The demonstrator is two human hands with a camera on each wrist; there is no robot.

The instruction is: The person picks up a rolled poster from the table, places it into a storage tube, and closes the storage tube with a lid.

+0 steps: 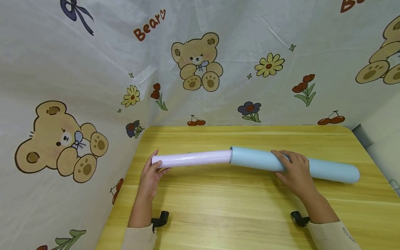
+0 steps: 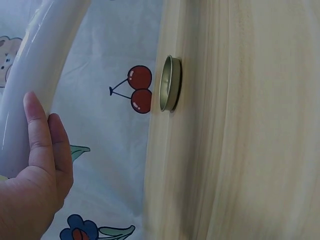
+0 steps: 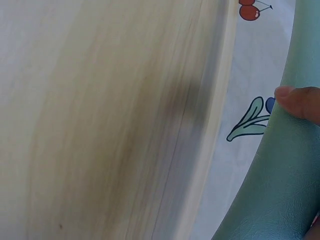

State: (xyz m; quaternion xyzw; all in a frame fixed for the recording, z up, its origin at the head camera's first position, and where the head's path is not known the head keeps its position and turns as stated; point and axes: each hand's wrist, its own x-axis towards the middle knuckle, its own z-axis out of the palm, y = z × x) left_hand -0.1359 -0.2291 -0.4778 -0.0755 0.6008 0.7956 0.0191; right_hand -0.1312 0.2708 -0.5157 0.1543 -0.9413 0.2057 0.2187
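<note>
My left hand (image 1: 150,177) holds the left end of a pale lilac roll (image 1: 193,158), thumb on the near side and fingers around it. The roll's right end is inside the open mouth of a light blue tube (image 1: 253,159), and the two meet at a slight angle. Around the middle of the tube, my right hand (image 1: 295,172) grips from above. In the right wrist view its thumb presses the tube's greenish-blue, finely textured surface (image 3: 280,185). A shallow round gold-coloured lid (image 2: 171,84) shows on the table in the left wrist view; in the head view the roll mostly hides it.
The wooden table (image 1: 218,208) spans the area below both hands. A white cloth (image 1: 234,104) printed with bears, flowers and cherries hangs behind it and along the left. Black wrist mounts (image 1: 160,219) stick out beside both forearms.
</note>
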